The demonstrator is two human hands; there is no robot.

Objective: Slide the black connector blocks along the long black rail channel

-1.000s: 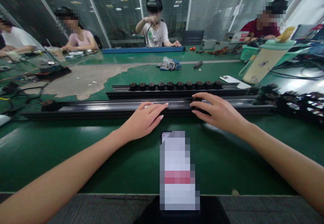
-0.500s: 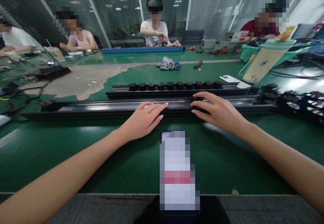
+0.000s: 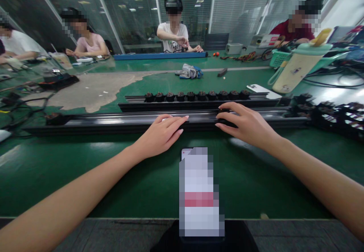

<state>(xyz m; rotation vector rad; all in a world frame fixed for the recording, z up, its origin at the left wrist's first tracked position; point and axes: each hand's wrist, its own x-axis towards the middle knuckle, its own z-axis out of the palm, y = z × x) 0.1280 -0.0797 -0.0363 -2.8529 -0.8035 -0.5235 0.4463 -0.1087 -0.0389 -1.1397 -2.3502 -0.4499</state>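
Note:
A long black rail (image 3: 122, 119) with a shiny inner channel lies crosswise in front of me. My left hand (image 3: 163, 136) rests on its near side, fingers stretched out and holding nothing. Further right, the fingers of my right hand (image 3: 246, 125) are curved around a black socket module (image 3: 224, 111) in the channel; the hand hides most of it. Another black socket module (image 3: 54, 118) sits at the rail's left end. Behind, a second black rail (image 3: 187, 106) has a row of several black socket modules (image 3: 191, 95) with copper-coloured contacts.
Several loose black modules (image 3: 330, 115) are heaped at the right. A phone (image 3: 199, 176) with a blurred screen lies before me; a white phone (image 3: 260, 89) and a cream tumbler (image 3: 298, 70) stand or lie beyond. Gloves (image 3: 190, 71) lie farther back. Several people sit around the green table (image 3: 127, 191).
My left hand stays where it was. The fingers of my right hand have shifted only very slightly at the black socket module.

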